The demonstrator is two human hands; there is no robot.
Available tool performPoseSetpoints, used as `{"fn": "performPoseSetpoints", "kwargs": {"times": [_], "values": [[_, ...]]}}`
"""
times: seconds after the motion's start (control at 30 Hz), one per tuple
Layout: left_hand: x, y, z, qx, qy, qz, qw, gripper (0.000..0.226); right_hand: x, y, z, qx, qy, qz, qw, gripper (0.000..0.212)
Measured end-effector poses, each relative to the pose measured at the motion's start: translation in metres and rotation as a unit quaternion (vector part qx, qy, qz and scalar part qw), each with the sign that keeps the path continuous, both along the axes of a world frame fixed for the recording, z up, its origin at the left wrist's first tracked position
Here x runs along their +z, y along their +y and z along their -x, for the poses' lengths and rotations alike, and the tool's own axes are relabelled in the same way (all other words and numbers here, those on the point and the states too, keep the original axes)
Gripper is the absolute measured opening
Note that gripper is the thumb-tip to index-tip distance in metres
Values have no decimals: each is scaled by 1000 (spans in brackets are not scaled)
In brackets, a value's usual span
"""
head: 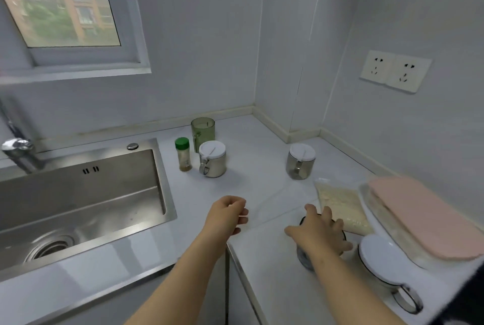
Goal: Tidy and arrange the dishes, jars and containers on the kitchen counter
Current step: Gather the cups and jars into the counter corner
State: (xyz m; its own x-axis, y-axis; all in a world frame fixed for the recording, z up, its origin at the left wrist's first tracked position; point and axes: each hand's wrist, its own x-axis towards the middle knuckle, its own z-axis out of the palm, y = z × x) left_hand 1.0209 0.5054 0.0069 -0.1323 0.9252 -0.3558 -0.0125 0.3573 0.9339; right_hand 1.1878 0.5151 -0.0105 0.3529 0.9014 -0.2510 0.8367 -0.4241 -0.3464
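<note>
My right hand (320, 235) lies over the top of a small dark-lidded jar (305, 259) near the counter's front edge, fingers spread and curved round its lid. My left hand (227, 216) hovers over the counter with fingers loosely curled and nothing in it. Further back stand a green-capped spice bottle (183, 154), a white-lidded glass jar (212, 159) of white powder, and a green plastic cup (203, 130). Another white-lidded jar (301, 160) stands alone to the right. A third white-lidded jar (379, 264) sits at the near right.
A steel sink (78, 193) with a tap (18, 146) fills the left. A clear bag of pale grains (340, 206) lies by a pink-lidded container (419, 219) at the right wall. Wall sockets (395, 70) sit above. The counter (256, 167) ends in a corner at the back.
</note>
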Motion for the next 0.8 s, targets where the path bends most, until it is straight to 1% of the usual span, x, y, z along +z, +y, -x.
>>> {"fn": "performPoseSetpoints", "kwargs": {"times": [0.07, 0.13, 0.3, 0.4, 0.57, 0.7, 0.8], "values": [[-4, 16, 18, -13, 0, 5, 1000, 10, -4, 8, 14, -18, -13, -15, 1000, 61], [-7, 28, 28, -21, 1, 8, 1000, 11, -6, 14, 25, -20, 3, -24, 1000, 65], [-14, 51, 33, -44, 7, 24, 999, 13, -13, 29, 48, 23, 5, -50, 998, 63], [-15, 67, 31, -39, 12, 25, 999, 15, -16, 44, 51, 43, 7, -72, 996, 61], [-12, 89, 27, -22, 23, 25, 999, 17, -18, 76, 52, 78, 2, -100, 992, 49], [-10, 109, 31, 1, 52, 20, 998, 15, -19, 105, 59, 120, 0, -116, 986, 44], [-8, 121, 35, -7, 86, 8, 996, 14, -20, 118, 68, 165, 1, -117, 979, 43]]}}
